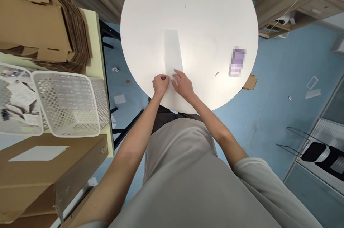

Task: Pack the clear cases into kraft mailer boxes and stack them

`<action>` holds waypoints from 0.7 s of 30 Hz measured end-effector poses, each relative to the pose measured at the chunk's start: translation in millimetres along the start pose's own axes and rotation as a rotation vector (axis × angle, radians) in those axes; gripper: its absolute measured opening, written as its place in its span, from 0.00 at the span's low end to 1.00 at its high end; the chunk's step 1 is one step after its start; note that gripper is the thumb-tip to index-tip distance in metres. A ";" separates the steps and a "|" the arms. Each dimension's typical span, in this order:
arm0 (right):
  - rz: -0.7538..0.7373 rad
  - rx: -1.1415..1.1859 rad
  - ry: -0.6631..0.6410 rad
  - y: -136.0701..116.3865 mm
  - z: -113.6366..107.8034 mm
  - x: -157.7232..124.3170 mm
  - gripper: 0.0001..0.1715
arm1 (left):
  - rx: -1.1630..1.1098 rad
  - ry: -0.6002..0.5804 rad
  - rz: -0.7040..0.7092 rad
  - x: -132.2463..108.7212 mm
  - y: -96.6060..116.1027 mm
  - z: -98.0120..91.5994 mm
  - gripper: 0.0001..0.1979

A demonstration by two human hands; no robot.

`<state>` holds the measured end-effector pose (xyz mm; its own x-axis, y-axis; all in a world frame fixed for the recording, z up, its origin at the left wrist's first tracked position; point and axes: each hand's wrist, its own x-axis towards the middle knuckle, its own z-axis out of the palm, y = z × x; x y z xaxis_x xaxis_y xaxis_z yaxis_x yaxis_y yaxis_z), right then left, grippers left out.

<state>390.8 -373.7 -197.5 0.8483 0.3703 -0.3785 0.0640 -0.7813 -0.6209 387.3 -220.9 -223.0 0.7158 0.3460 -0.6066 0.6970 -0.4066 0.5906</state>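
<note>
A long, pale grey-white sheet (173, 50), maybe paper or thin film, lies flat on the white round table (209, 13). Its near end comes down between my two hands. My left hand (160, 84) is closed, with thumb and forefinger pinched together at the sheet's near left corner. My right hand (183, 84) rests at the near right edge, fingers apart and bent, their tips touching the sheet. The very end of the sheet is partly hidden by my fingers.
Toward the table's right edge lies a blurred purple phone-like object (238, 62). On the left, a side table (96, 47) carries stacked flat cardboard (34, 23), white perforated baskets (98, 113) and a large cardboard box (29, 174). Paper scraps (119, 99) litter the blue floor.
</note>
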 end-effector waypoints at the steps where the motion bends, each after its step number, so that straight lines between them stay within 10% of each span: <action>1: -0.018 -0.012 0.006 4.1 -4.1 3.3 0.32 | 0.003 0.006 -0.005 -0.4 0.3 0.3 0.07; 7: -0.178 -0.088 -0.063 22.3 -15.2 37.5 0.49 | 0.040 0.031 -0.015 0.9 2.2 3.4 0.03; 15: -0.217 -0.091 -0.081 46.1 -5.7 61.2 0.49 | 0.155 -0.012 0.055 4.7 -2.1 9.6 0.04; 21: -0.239 -0.107 -0.072 50.4 -3.7 59.5 0.46 | 0.244 0.027 0.435 -6.6 4.2 13.6 0.31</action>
<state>446.4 -392.9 -248.8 0.7634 0.5821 -0.2800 0.3163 -0.7148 -0.6236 384.9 -236.4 -223.8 0.9412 0.1203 -0.3157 0.3053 -0.7029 0.6425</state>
